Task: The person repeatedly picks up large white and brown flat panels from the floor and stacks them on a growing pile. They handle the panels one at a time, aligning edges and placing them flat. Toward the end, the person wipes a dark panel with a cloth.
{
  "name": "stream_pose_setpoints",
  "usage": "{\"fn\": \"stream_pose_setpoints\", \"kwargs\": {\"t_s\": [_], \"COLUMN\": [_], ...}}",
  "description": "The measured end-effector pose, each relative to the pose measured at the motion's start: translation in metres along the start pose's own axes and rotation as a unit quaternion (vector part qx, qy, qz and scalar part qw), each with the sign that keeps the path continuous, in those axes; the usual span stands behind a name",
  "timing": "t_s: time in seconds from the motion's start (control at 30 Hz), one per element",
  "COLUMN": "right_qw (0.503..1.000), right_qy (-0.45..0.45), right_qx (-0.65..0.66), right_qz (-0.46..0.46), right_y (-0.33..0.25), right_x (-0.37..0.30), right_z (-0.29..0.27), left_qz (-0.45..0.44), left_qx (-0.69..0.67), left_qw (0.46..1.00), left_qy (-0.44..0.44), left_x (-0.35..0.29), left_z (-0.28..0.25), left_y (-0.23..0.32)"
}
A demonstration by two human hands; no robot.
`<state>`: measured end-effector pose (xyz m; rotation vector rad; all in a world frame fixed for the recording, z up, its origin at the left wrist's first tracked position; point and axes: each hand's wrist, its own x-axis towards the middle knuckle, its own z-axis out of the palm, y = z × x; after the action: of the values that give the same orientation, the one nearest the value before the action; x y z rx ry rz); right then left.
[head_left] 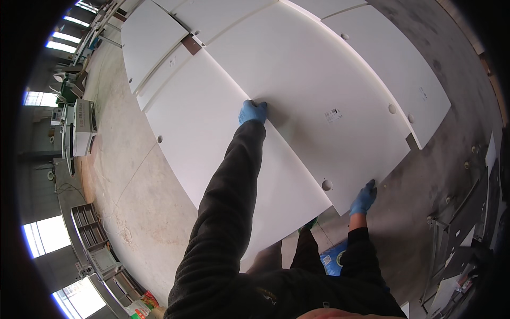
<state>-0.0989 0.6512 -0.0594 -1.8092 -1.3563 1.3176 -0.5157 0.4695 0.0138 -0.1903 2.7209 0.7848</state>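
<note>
Large white flat panels lie side by side and partly overlapping in front of me. The middle white panel (297, 80) carries a small printed label (333, 115) and has a round hole (326, 185) by its near left corner. My left hand (253, 112), in a blue glove, is closed on this panel's long left edge, where it borders the left white panel (212, 143). At the near edge, to the right of the hole, my right hand (364, 198) in a dirtied blue glove grips the same panel. Its fingers underneath are hidden.
Another white panel (393, 64) lies along the right, with one more (151, 40) at the far left. Shelving (90, 228) and machinery (82, 127) stand to the left. A metal rack (446, 228) is on the right; a blue bag (333, 259) rests by my legs.
</note>
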Motion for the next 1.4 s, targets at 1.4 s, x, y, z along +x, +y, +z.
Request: {"fn": "stream_pose_setpoints", "kwargs": {"t_s": [1.4], "right_qw": [0.984], "right_qy": [0.081], "right_qx": [-0.133], "right_qz": [-0.090], "right_y": [-0.006], "right_x": [-0.006], "right_z": [0.056], "left_qz": [0.055], "left_qx": [-0.163], "left_qw": [0.985], "left_qy": [0.024], "left_x": [0.114], "left_z": [0.032], "left_y": [-0.044]}}
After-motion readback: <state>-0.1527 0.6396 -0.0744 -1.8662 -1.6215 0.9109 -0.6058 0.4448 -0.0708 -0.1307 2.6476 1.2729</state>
